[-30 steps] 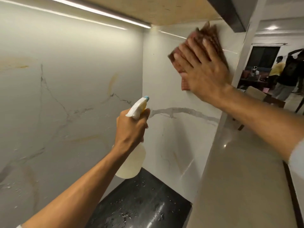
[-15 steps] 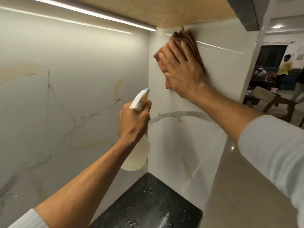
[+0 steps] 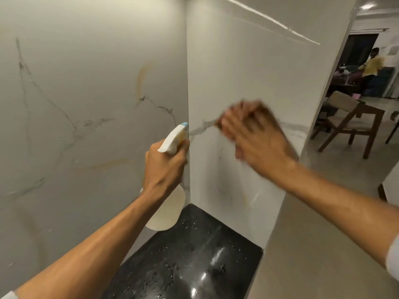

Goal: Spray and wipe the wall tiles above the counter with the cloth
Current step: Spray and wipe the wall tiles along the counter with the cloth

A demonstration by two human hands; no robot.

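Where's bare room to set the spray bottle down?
The black counter, wet but bare, between the back wall, side wall and beige ledge. Crowded at the corner above, where left hand, spray bottle and right hand work.

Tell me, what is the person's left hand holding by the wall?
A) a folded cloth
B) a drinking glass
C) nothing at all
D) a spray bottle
D: the left hand grips the neck of a white spray bottle, whose blue-tipped nozzle sticks up above the fingers.
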